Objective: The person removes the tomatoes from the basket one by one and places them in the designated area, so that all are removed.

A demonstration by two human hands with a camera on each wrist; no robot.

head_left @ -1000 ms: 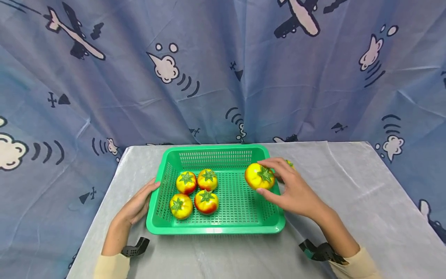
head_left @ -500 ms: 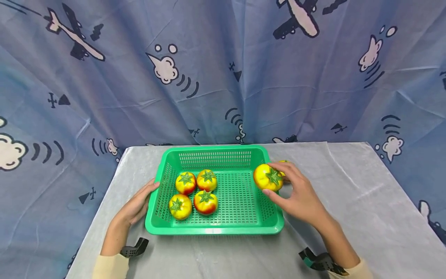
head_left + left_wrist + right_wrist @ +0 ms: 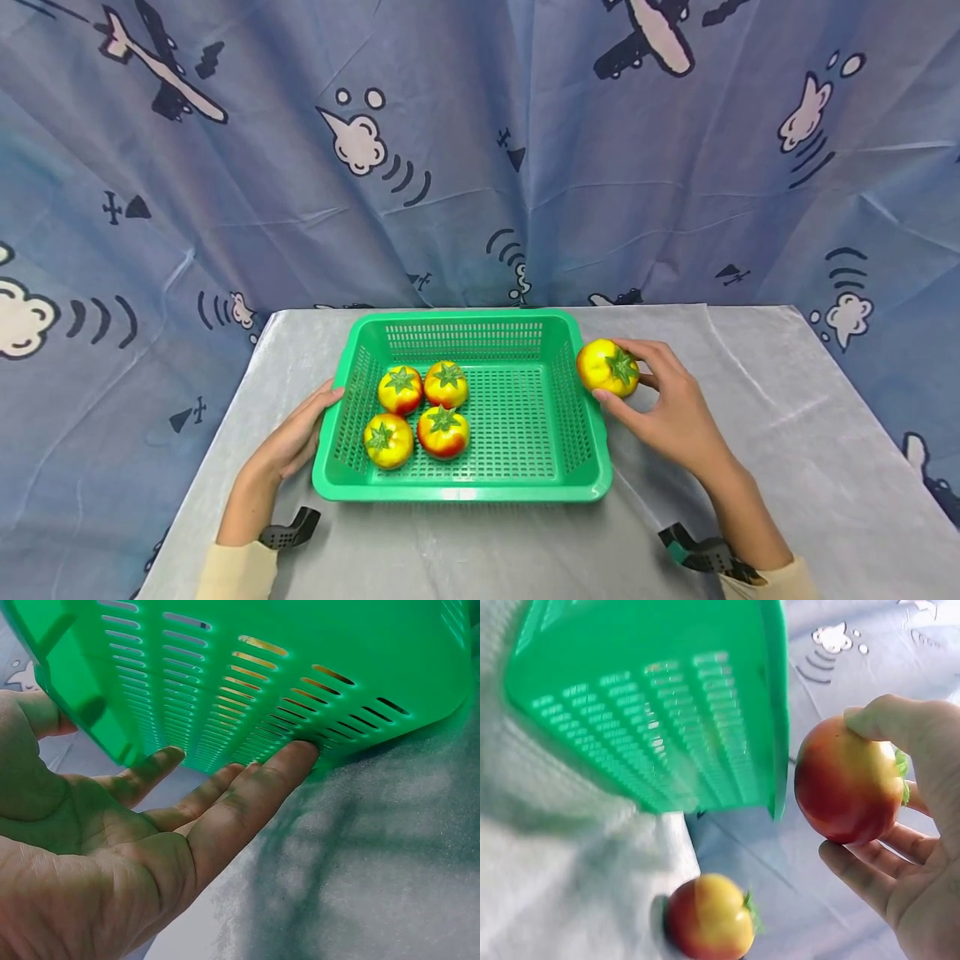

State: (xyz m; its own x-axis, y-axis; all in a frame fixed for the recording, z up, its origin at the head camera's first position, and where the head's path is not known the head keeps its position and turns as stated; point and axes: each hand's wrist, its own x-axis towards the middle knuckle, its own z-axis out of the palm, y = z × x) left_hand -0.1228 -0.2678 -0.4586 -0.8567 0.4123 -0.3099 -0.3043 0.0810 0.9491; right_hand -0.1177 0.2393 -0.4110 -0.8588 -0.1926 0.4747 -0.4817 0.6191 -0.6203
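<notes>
My right hand (image 3: pixel 678 412) holds a yellow-and-red tomato (image 3: pixel 606 367) with a green star-shaped leaf top, thumb on one side and fingers on the other. In the head view it overlaps the right rim of a green plastic basket (image 3: pixel 517 492); the right wrist view shows the tomato (image 3: pixel 847 780) outside the basket wall (image 3: pixel 652 727). Fingers of my left hand (image 3: pixel 296 437) lie fairly straight against the basket's left side (image 3: pixel 247 682), seen close in the left wrist view. Several similar tomatoes (image 3: pixel 443 432) sit in the basket's left half.
Another tomato (image 3: pixel 709 919) rests on the table outside the basket, hidden in the head view behind the held one and the hand. A pale cloth (image 3: pixel 757 417) covers the table. Behind it hangs a blue curtain (image 3: pixel 450 242) printed with planes.
My right hand has carried the tomato rightward from over the basket's inside to its right rim, now covering the tomato outside. The left hand and the basket stay put.
</notes>
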